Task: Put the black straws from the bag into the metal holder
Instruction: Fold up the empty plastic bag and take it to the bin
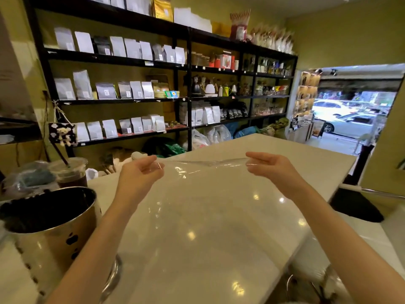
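Note:
A clear plastic bag (203,194) hangs stretched between my two hands above the white counter (274,150). No straws show inside it. My left hand (140,172) pinches its top left corner and my right hand (269,165) pinches its top right corner. The metal holder (52,233), a shiny perforated cylinder, stands at the lower left next to my left forearm. Its inside is dark and full of black straws (39,213).
An iced drink in a plastic cup (70,172) with a black straw stands behind the holder, beside a crumpled bag (28,176). Black shelves (188,84) of pouches and kettles line the far wall. An open doorway (350,110) lies to the right.

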Tool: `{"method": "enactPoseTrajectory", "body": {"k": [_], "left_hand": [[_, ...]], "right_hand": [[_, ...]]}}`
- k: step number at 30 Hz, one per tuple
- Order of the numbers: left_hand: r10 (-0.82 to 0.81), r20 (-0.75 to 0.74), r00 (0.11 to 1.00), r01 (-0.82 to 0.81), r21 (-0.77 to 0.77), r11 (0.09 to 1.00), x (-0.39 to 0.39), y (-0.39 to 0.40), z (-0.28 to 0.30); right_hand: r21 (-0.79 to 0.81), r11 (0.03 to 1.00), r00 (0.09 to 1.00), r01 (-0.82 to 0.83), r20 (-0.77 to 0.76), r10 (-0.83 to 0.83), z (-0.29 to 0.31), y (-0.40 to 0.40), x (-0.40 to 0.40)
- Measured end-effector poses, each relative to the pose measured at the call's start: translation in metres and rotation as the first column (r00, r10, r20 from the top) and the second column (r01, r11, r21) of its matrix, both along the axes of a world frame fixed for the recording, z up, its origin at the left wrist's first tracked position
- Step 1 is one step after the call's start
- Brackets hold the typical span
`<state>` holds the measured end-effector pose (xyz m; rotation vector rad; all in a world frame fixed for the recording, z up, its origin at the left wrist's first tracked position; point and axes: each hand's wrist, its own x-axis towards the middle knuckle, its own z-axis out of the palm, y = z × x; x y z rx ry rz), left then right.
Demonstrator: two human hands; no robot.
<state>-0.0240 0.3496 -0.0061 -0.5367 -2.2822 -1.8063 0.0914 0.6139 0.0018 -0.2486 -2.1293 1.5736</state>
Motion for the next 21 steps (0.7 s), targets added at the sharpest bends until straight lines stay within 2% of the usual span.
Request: {"method": "enactPoseTrajectory", "body": {"k": [3, 7, 8, 10, 11, 12, 14, 17, 19, 21], "left_hand": [[0.105, -0.156, 0.982, -0.126, -0.135, 0.983, 0.002, 0.0, 0.0], [0.166, -0.346, 0.924, -0.228, -0.145, 0.963, 0.006, 0.0, -0.001], [0.177, -0.382, 0.907, -0.247, -0.143, 0.958, 0.007, 0.0, -0.001], [0.183, -0.451, 0.874, -0.274, -0.145, 0.951, 0.008, -0.001, 0.0], [0.179, -0.478, 0.86, -0.278, -0.144, 0.95, 0.008, -0.001, 0.001], [0.169, -0.497, 0.851, -0.271, -0.141, 0.952, 0.009, -0.002, 0.002], [0.129, -0.515, 0.848, -0.228, -0.133, 0.965, 0.014, -0.002, 0.006], [0.051, -0.539, 0.841, -0.13, -0.109, 0.986, 0.023, 0.0, 0.01], [0.046, -0.554, 0.831, -0.112, -0.085, 0.99, 0.027, 0.0, 0.012], [0.076, -0.507, 0.859, -0.135, -0.08, 0.988, 0.028, -0.002, 0.012]], "right_hand": [[0.24, 0.968, 0.997, 0.077, 0.003, -0.08, 0.004, 0.002, 0.003], [0.358, 0.91, 0.978, 0.208, -0.049, -0.205, 0.007, 0.003, 0.003], [0.446, 0.853, 0.96, 0.27, -0.061, -0.272, 0.007, 0.003, 0.002], [0.715, 0.6, 0.9, 0.358, -0.092, -0.427, 0.008, 0.001, 0.0], [0.805, 0.491, 0.888, 0.332, -0.091, -0.452, 0.009, -0.003, 0.001], [0.858, 0.43, 0.897, 0.28, -0.075, -0.435, 0.01, -0.007, 0.001], [0.891, 0.424, 0.952, 0.163, -0.028, -0.305, 0.011, -0.018, 0.0], [0.833, 0.55, 0.997, 0.059, -0.024, -0.072, 0.012, -0.042, -0.002], [0.799, 0.596, 0.996, 0.083, -0.085, -0.025, 0.014, -0.053, -0.002], [0.752, 0.634, 0.981, 0.178, -0.19, -0.051, 0.02, -0.056, 0.001]]}}
